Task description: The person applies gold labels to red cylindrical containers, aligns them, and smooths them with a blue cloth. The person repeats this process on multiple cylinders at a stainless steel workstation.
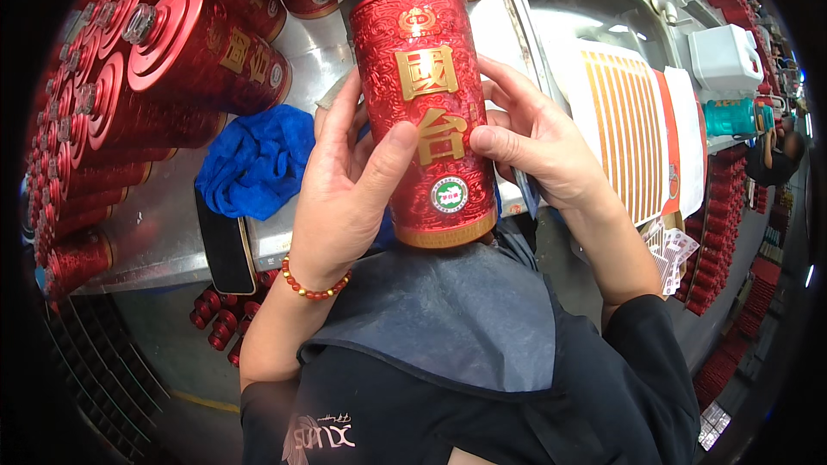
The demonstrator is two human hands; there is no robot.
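A red embossed liquor bottle (423, 135) with gold characters, a round green-and-white emblem and a gold base band is held between both my hands in front of my apron. Its clear stopper points away from me. My left hand (342, 174) grips its left side, thumb on the front. From the right, my right hand (539, 132) holds it with the thumb at the front edge; its other fingers are partly hidden behind. Left of my left hand lies a crumpled blue cloth (258, 158), partly over a black-screened smartphone (223, 242) at the table's edge.
Many similar red bottles (213, 51) crowd the metal table (168, 226) at left. To the right are a steel sink (594, 0), a sheet of gold strips (623, 135), loose stickers (675, 255), a white jug (720, 58) and a teal bottle (727, 117). Another person (772, 165) is far right.
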